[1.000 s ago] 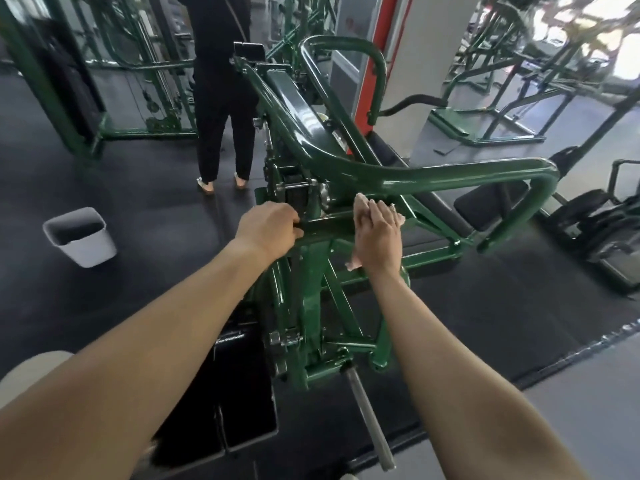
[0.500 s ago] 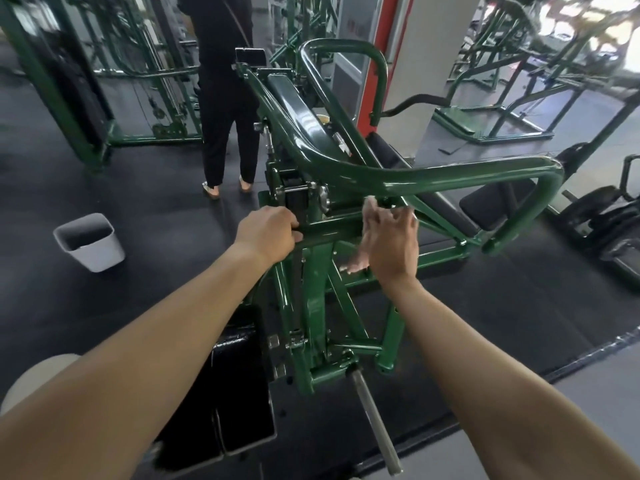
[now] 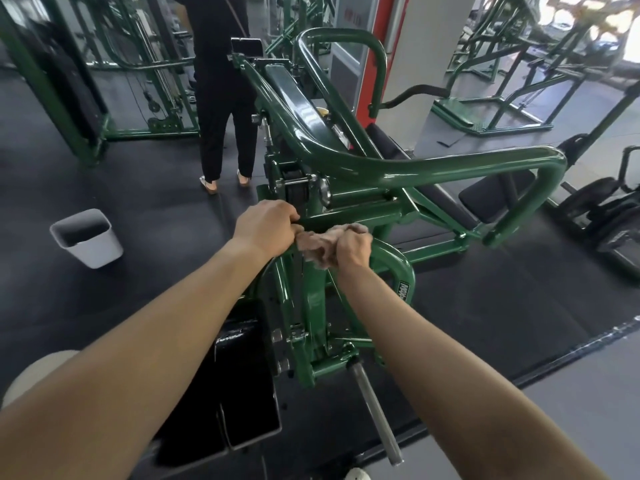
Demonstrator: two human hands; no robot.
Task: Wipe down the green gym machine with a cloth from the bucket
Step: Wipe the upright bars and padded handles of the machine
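Note:
The green gym machine [image 3: 433,168] fills the middle of the head view, its curved tubes running away from me. My left hand [image 3: 265,225] is closed around a horizontal green bar of its frame. Right beside it, my right hand [image 3: 353,249] is bunched around a crumpled beige cloth [image 3: 318,245], which presses against the same bar and touches my left hand's fingers. The white bucket [image 3: 88,239] stands on the dark floor to the left, well apart from both hands.
A person in black [image 3: 221,98] stands just beyond the machine's far left side. A steel weight peg [image 3: 375,410] sticks out low toward me. Black pads [image 3: 242,393] sit below my left arm. More green machines [image 3: 502,98] stand at the back and right.
My right hand has moved left along the bar and closed into a fist on the cloth, ending next to my left hand. The left hand has kept its grip.

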